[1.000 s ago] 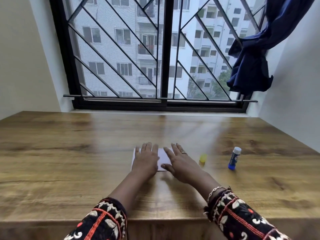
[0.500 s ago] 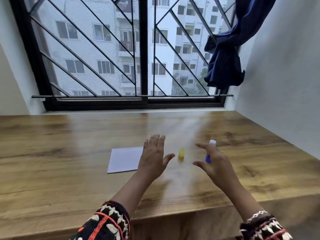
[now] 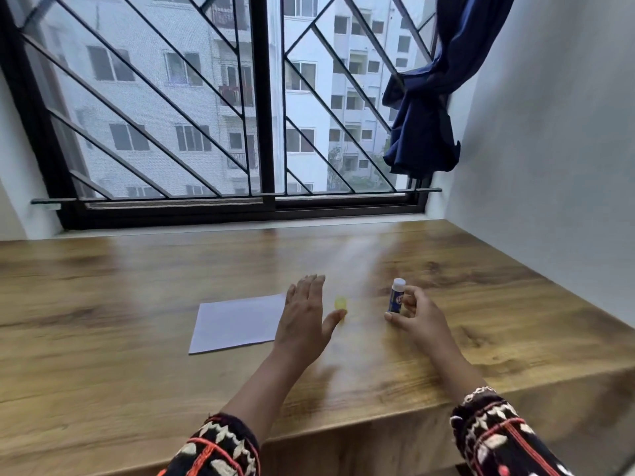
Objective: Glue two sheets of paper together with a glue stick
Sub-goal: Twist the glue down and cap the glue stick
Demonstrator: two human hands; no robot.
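The right hand [image 3: 417,319], right of centre in the frame, curls its thumb and fingers around the glue stick [image 3: 396,297], which stands upright on the wooden table [image 3: 120,293]; the fingertips look to be touching the blue barrel, though motion blur makes firm contact hard to confirm. The stick's white tip is uncapped, and the small round yellow cap [image 3: 340,303] lies on the wood between the two hands.

The left hand [image 3: 305,312], at the frame's centre, is spread flat and open, fingers together and thumb splayed toward the cap, gripping nothing. Its palm covers the right edge of the paper [image 3: 237,322], a smooth pale rectangle lying flat, left of centre.

The table is glossy, with brown grain and darker knots. Bare wood stretches wide to the left and behind the paper up to the black window frame [image 3: 268,207]. Patterned sleeves [image 3: 220,451] sit at the lower edge, and a white wall borders the table on the right.
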